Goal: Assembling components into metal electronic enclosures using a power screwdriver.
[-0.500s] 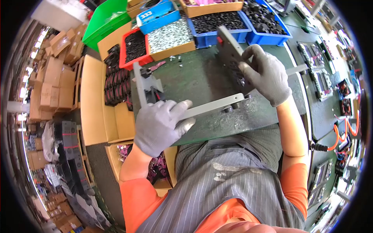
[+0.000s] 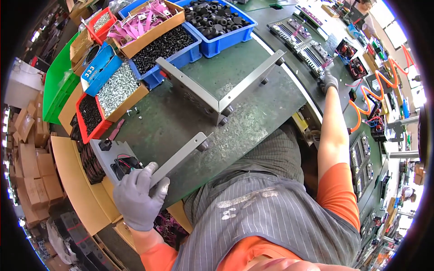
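Observation:
My left hand (image 2: 141,196), in a grey glove, is closed round the near corner of a grey L-shaped metal panel (image 2: 178,156). That panel carries a black fan (image 2: 125,165) and a black rubber foot under its free end. A second grey angled metal panel (image 2: 192,92) with black feet stands on the bench, apart from both hands. My right hand (image 2: 331,80), gloved too, is stretched far out to the right. It is at the end of a circuit board assembly (image 2: 313,56) with a pink tab; its fingers are too small and partly hidden to read.
Along the bench's far side stand a blue bin of black rubber feet (image 2: 217,27), a blue bin of black screws (image 2: 165,47), a carton of silver screws (image 2: 118,88), a red bin (image 2: 92,115) and pink strips (image 2: 144,18). An orange coiled hose (image 2: 379,86) hangs at right.
My right hand has let go of the second panel, left standing on the bench, and reached right to the circuit boards. My left hand keeps its panel, which now sits apart from the other.

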The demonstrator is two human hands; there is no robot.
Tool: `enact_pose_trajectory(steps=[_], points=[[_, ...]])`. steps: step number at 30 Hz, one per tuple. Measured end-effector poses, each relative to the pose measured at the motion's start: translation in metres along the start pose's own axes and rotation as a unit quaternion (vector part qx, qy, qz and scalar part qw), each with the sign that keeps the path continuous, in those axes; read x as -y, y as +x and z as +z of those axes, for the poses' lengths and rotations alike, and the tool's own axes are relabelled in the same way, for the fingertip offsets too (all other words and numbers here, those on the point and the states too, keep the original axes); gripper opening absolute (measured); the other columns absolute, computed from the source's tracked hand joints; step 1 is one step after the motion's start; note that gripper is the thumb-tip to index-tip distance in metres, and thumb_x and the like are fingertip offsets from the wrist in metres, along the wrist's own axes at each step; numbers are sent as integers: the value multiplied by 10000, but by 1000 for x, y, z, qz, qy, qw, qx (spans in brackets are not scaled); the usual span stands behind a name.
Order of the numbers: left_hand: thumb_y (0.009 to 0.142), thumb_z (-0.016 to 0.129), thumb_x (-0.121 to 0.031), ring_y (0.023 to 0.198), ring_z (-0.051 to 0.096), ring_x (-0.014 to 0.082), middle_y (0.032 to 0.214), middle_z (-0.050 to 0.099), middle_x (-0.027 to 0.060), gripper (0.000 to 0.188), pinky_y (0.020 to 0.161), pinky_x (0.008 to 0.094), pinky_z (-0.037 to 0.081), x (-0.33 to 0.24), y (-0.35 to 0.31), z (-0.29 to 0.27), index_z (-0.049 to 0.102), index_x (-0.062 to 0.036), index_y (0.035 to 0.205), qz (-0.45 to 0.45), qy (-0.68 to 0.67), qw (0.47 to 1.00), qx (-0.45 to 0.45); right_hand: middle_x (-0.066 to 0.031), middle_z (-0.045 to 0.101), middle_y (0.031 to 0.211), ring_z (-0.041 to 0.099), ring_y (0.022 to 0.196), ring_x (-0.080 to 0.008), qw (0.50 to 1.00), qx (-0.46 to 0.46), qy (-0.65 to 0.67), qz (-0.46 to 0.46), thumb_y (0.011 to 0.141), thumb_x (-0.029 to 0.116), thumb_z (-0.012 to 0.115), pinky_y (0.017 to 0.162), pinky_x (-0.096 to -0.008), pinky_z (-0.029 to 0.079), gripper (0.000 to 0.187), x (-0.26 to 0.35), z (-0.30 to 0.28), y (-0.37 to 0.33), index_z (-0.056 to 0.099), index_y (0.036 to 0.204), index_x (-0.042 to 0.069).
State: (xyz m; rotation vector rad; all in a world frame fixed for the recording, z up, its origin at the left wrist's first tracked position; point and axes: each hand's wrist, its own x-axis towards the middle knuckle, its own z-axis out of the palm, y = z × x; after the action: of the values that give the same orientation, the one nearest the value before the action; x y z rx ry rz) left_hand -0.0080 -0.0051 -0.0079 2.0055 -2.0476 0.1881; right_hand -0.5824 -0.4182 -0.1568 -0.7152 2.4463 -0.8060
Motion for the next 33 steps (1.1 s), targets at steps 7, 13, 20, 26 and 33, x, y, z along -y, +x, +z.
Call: enact_pose_trajectory(steps=[7, 13, 20, 26, 33], points=[[799, 687, -521, 727, 618, 262, 797, 614, 48, 442, 644, 391, 486, -3, 3, -1, 697, -142, 1027, -3, -5, 1000, -26, -35, 560, 636, 463, 432, -117, 914, 117, 377, -93, 937, 247, 584, 377, -249, 347, 187, 34, -2, -22, 619, 850, 85], [805, 683, -523, 716, 618, 265, 775, 602, 44, 402, 624, 394, 485, -4, 0, -1, 688, -172, 1000, -21, 14, 1000, -9, -52, 602, 696, 562, 522, -109, 811, 212, 376, -395, 917, 187, 606, 423, -228, 385, 154, 85, -58, -182, 625, 913, 34], [790, 721, -488, 659, 616, 270, 718, 584, 60, 372, 574, 391, 476, -1, -16, -11, 703, -154, 953, -38, 7, 999, 21, -120, 679, 1031, 663, 766, -166, 625, 426, 269, -596, 891, 74, 569, 710, -251, 554, 553, 116, -43, -401, 458, 1430, 14], [774, 742, -476, 658, 612, 280, 716, 593, 71, 364, 581, 398, 479, 12, -43, -26, 716, -144, 923, -110, -17, 993, 49, -130, 663, 728, 676, 628, -296, 603, 229, -183, -741, 844, 160, 567, 573, -429, 544, 478, 98, 8, -475, 568, 1322, 172], [778, 745, -463, 651, 623, 277, 705, 585, 70, 364, 562, 393, 472, 21, -17, -12, 692, -130, 913, -19, 7, 1000, 7, -113, 648, 684, 676, 616, -282, 512, 232, -254, -787, 887, 173, 523, 563, -417, 545, 519, 84, 25, -488, 495, 1394, 65]])
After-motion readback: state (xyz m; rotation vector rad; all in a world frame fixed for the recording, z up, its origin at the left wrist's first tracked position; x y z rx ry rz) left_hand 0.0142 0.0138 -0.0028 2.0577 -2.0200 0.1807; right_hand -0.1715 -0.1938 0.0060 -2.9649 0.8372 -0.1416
